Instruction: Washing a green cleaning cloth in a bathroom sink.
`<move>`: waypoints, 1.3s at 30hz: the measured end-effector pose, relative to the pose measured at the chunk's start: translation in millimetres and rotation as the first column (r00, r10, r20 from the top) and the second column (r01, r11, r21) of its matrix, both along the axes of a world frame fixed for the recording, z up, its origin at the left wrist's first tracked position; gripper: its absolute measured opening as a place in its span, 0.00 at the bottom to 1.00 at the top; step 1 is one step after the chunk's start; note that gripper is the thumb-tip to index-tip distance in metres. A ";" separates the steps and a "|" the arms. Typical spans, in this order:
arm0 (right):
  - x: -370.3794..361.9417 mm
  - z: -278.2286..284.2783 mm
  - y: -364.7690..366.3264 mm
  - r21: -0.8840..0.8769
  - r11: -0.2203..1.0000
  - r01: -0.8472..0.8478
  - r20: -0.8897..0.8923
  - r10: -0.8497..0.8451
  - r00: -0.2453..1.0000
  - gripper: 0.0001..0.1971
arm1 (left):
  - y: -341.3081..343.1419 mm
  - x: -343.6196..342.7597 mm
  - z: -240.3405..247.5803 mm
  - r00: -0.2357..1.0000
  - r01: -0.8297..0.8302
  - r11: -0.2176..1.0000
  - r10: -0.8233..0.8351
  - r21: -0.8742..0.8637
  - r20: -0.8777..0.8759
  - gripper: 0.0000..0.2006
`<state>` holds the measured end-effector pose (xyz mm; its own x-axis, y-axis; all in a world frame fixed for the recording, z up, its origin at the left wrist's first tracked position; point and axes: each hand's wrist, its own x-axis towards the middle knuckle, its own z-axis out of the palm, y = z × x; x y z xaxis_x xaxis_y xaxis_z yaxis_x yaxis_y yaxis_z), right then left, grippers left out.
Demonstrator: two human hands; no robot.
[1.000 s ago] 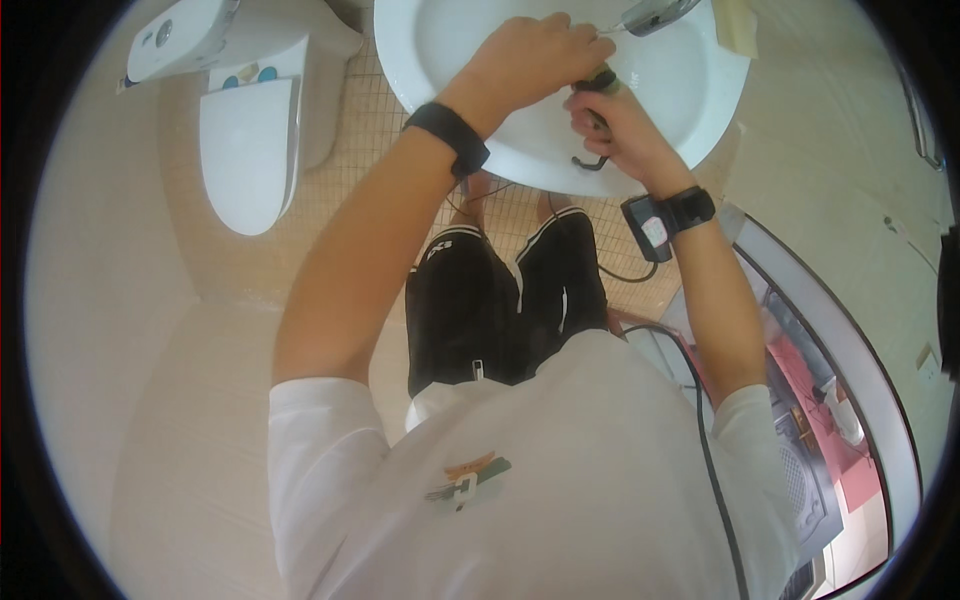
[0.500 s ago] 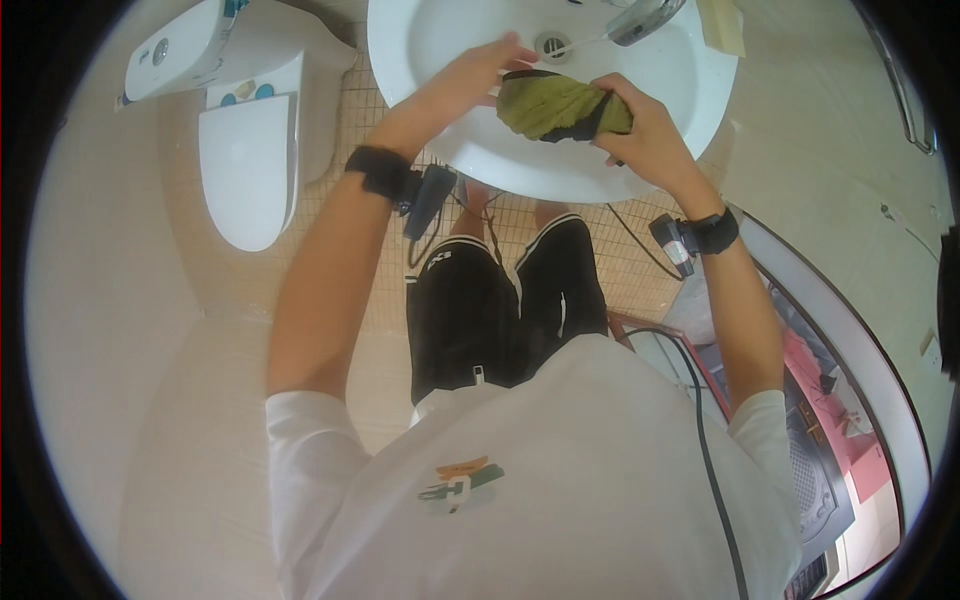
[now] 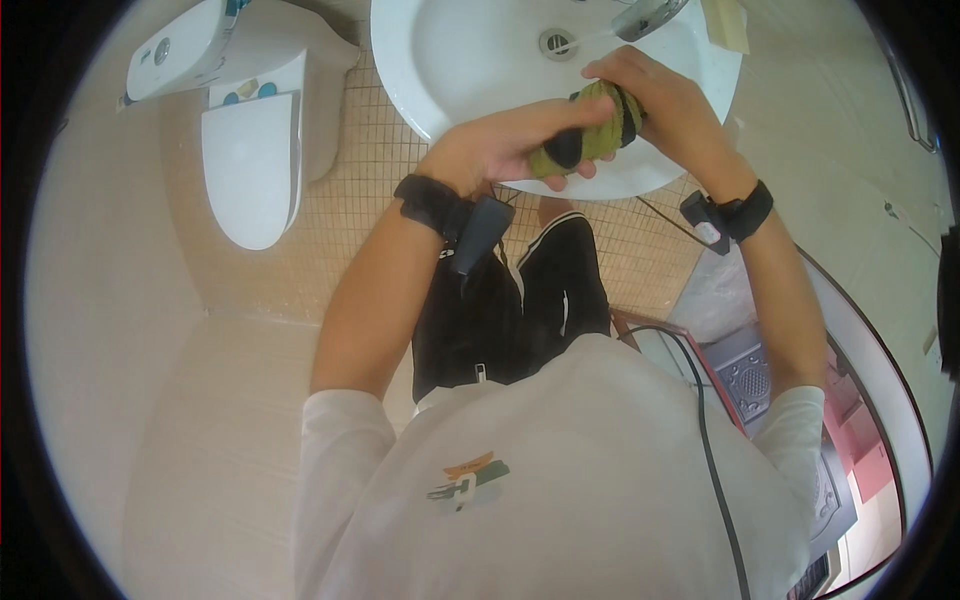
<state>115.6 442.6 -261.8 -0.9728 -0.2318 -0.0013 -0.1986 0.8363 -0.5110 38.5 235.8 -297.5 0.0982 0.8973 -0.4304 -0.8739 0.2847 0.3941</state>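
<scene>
A green and black piece of cloth (image 3: 602,138), bunched into a roll, is held between both hands over the near part of the white washbasin (image 3: 430,70). My left hand (image 3: 515,138) grips its lower left end, thumb on top and fingertips showing beneath. My right hand (image 3: 668,98) is wrapped round the upper right end, with several of its fingers hidden behind the cloth. Beyond the hands, a thin stream of water runs from the chrome faucet (image 3: 648,16) toward the drain (image 3: 556,44). The exact kind of cloth item cannot be made out.
A white toilet (image 3: 250,170) with its lid down stands at the left on small beige tiles (image 3: 355,190). A pale yellow block-like object (image 3: 726,25) rests on the basin's right rim. At the lower right is a mirror (image 3: 870,350). Black devices are strapped to both wrists.
My left hand has come right and closed on the cloth's near end. My right hand has shifted slightly right. The cloth, loosely spread before, is now squeezed into a tighter, tilted roll.
</scene>
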 end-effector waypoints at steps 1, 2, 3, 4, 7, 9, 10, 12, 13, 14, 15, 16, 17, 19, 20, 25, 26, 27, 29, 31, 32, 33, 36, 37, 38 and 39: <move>-4.1 0.9 5.0 0.000 1.000 0.002 0.001 -0.002 1.000 0.25 | 4.2 0.4 8.1 0.988 0.069 0.997 -0.073 -0.033 -0.133 0.32; -9.5 2.1 10.9 0.113 0.991 -0.067 -0.045 0.073 0.996 0.23 | 9.3 0.8 13.6 0.954 0.133 0.988 -0.148 -0.074 -0.260 0.28; -12.9 2.8 13.0 0.225 0.965 -0.131 -0.081 0.153 0.985 0.20 | 13.6 2.9 13.6 0.947 0.146 0.987 -0.158 -0.065 -0.279 0.22; -15.1 2.6 12.1 0.223 0.966 -0.130 -0.080 0.151 0.985 0.20 | 13.9 1.8 12.2 0.947 0.147 0.987 -0.160 -0.067 -0.277 0.22; -22.5 -1.1 4.2 0.342 0.926 -0.162 -0.001 0.172 0.985 0.15 | 18.6 -7.5 0.8 0.828 0.232 0.958 -0.286 -0.170 -0.483 0.20; -15.5 -13.9 -1.4 0.390 0.909 -0.147 0.068 0.131 0.989 0.13 | 23.1 -8.2 -12.9 0.554 0.355 0.860 -0.509 -0.366 -0.659 0.21; -10.9 -23.1 -1.0 0.392 0.909 -0.145 0.069 0.128 0.989 0.13 | 23.5 -4.2 -13.1 0.553 0.358 0.860 -0.509 -0.364 -0.660 0.21; -6.9 -38.5 -3.5 0.319 0.945 -0.071 0.055 0.056 0.997 0.11 | 22.6 4.5 -13.9 0.377 0.113 0.880 -0.467 -0.461 -0.800 0.17; -6.9 -42.5 -7.8 0.318 0.945 -0.075 0.054 0.061 0.997 0.11 | 22.5 6.5 -18.4 0.378 0.108 0.880 -0.467 -0.462 -0.800 0.17; -7.4 -47.5 -13.4 0.297 0.955 -0.006 0.199 -0.056 0.978 0.11 | 22.9 8.1 -24.5 0.200 0.020 0.857 -0.508 -0.515 -0.838 0.17; -8.0 -49.2 -17.0 0.290 0.955 0.065 0.341 -0.167 0.925 0.11 | 24.6 8.4 -30.7 0.019 -0.078 0.835 -0.545 -0.544 -0.838 0.18; -5.7 -51.8 -18.9 0.292 0.954 0.061 0.341 -0.164 0.926 0.11 | 25.5 7.6 -36.9 0.021 -0.081 0.836 -0.543 -0.543 -0.839 0.18; -2.0 -55.1 -20.8 0.233 0.956 0.178 0.370 -0.256 0.893 0.12 | 26.5 6.1 -43.3 -0.125 -0.099 0.864 -0.502 -0.493 -0.856 0.16; 6.2 -60.2 -25.6 0.175 0.939 0.297 0.416 -0.344 0.842 0.12 | 25.2 4.7 -47.3 -0.261 -0.100 0.889 -0.456 -0.447 -0.851 0.14; 8.5 -63.1 -27.4 0.069 0.931 0.358 0.432 -0.351 0.831 0.12 | 22.4 2.3 -49.4 -0.351 -0.088 0.916 -0.397 -0.392 -0.848 0.12; 17.0 -76.7 -41.8 -0.205 0.796 0.570 0.470 -0.431 0.771 0.13 | 19.1 -14.3 -57.7 -0.633 -0.058 0.970 -0.219 -0.237 -0.743 0.10; 20.7 -82.9 -45.5 -0.338 0.693 0.636 0.522 -0.424 0.740 0.12 | 19.2 -17.4 -58.6 -0.664 -0.023 0.975 -0.180 -0.220 -0.726 0.11; 21.8 -84.2 -50.1 -0.452 0.565 0.690 0.575 -0.407 0.710 0.11 | 18.6 -18.8 -59.5 -0.691 0.013 0.979 -0.140 -0.206 -0.709 0.11; 23.7 -84.6 -52.8 -0.467 0.458 0.756 0.683 -0.357 0.638 0.11 | 14.8 -20.9 -61.7 -0.714 0.038 0.980 -0.109 -0.194 -0.691 0.11; 23.5 -85.5 -57.9 -0.467 0.351 0.811 0.771 -0.288 0.568 0.10 | 12.7 -25.9 -63.4 -0.741 0.058 0.982 -0.080 -0.182 -0.667 0.11; 24.5 -87.3 -61.5 -0.463 0.215 0.860 0.836 -0.218 0.504 0.11 | 12.3 -28.5 -64.3 -0.735 0.084 0.979 -0.066 -0.187 -0.675 0.11; 22.6 -87.7 -63.7 -0.439 0.078 0.895 0.885 -0.135 0.445 0.13 | 12.7 -33.4 -62.9 -0.729 0.110 0.975 -0.052 -0.192 -0.683 0.11; 20.3 -84.2 -66.5 -0.434 0.137 0.890 0.885 -0.120 0.450 0.11 | 8.5 -39.0 -58.8 -0.719 0.174 0.947 -0.065 -0.269 -0.692 0.12; 20.5 -83.7 -66.3 -0.431 0.137 0.892 0.887 -0.118 0.447 0.11 | 4.0 -36.2 -57.9 -0.717 0.174 0.947 -0.066 -0.270 -0.694 0.12; 19.6 -83.8 -65.2 -0.454 0.385 0.804 0.795 -0.233 0.560 0.10 | -1.1 -32.8 -56.7 -0.667 0.147 0.949 -0.113 -0.279 -0.736 0.12; 13.8 -81.6 -62.7 -0.413 0.614 0.673 0.665 -0.303 0.683 0.11 | -3.5 -32.5 -54.9 -0.617 0.117 0.950 -0.158 -0.288 -0.771 0.13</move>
<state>129.3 379.9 -343.4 -0.8200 0.1512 -0.5520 0.5722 0.2004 -0.7952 6.0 232.3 -352.4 -0.2905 0.9527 -0.0899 0.8792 0.3028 0.3678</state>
